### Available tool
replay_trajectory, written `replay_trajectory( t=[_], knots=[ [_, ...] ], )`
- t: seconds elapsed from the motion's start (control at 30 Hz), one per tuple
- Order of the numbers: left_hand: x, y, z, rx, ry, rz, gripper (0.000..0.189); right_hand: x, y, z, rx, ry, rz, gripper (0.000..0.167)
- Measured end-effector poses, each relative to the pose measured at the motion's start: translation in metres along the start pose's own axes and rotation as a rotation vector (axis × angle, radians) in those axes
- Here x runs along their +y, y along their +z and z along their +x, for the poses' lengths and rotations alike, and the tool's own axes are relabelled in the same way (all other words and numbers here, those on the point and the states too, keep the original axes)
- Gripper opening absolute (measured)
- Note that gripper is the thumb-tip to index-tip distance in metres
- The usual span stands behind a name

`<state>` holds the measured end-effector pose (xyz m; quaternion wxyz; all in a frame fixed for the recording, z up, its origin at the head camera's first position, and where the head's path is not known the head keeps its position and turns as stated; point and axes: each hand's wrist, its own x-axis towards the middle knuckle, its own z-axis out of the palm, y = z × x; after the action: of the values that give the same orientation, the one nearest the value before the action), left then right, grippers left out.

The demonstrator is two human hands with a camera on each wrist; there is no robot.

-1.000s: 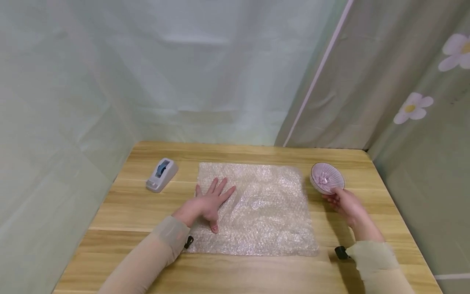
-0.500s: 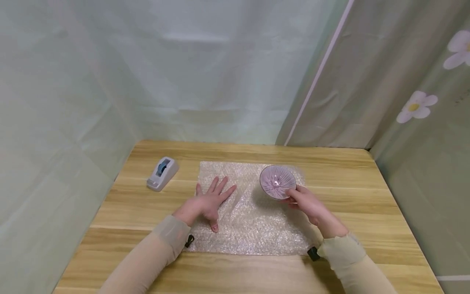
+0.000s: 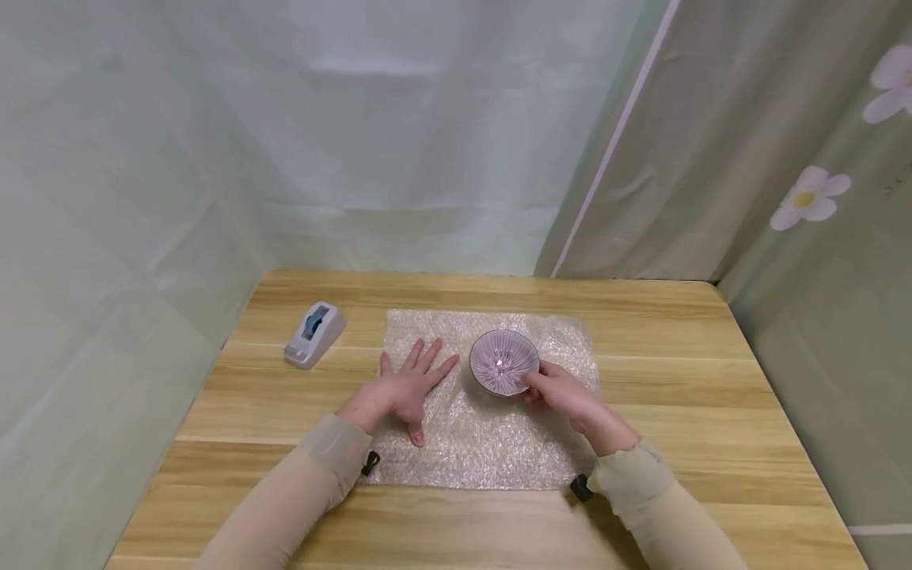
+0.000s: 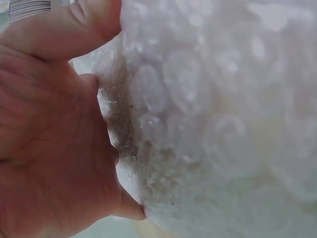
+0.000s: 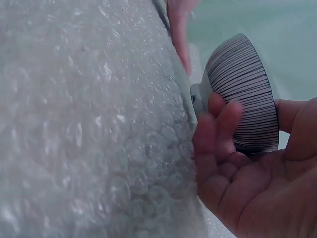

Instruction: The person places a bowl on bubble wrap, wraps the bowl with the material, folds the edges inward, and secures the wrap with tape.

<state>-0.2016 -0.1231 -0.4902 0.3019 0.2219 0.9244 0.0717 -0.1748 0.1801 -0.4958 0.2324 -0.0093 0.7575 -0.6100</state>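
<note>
A sheet of clear bubble wrap (image 3: 492, 451) lies flat on the wooden table. My left hand (image 3: 408, 393) rests palm down on its left part, fingers spread. Over the middle of the sheet is a bowl (image 3: 503, 356) with a purple striped inside, its mouth facing up. My right hand (image 3: 566, 396) pinches the bowl's near right side, thumb over the rim and fingers below. In the right wrist view the bowl (image 5: 242, 94) shows dark stripes outside, and its foot is close to the bubble wrap (image 5: 99, 124).
A grey tape dispenser (image 3: 315, 335) with a blue roll stands left of the sheet. Pale green curtains (image 3: 399, 142) hang behind and at both sides of the table (image 3: 684, 443). A small black device (image 3: 581, 488) sits at the right wrist.
My right hand has carried the bowl leftward from the table's right side to over the middle of the bubble wrap. The left hand has stayed in place.
</note>
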Motion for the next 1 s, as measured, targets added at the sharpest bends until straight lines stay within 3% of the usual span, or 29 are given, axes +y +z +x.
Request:
replay_trajectory(
  t=[0.2, 0.57, 0.8, 1.0],
  knots=[
    [-0.0005, 0.0002, 0.0, 0.021, -0.003, 0.012, 0.159, 0.0006, 0.0035, 0.0043, -0.037, 0.012, 0.005, 0.03],
    [-0.0001, 0.0005, -0.0003, 0.021, 0.004, -0.008, 0.158, 0.0025, 0.0056, 0.0031, -0.079, 0.003, -0.088, 0.028],
    [0.0005, -0.0009, -0.0007, 0.023, 0.015, -0.012, 0.157, 0.0061, 0.0053, 0.0023, -0.054, 0.005, -0.137, 0.038],
    [0.0004, -0.0004, 0.0, 0.016, 0.013, -0.002, 0.157, 0.0063, 0.0019, -0.0016, -0.089, -0.005, -0.103, 0.046]
  ],
)
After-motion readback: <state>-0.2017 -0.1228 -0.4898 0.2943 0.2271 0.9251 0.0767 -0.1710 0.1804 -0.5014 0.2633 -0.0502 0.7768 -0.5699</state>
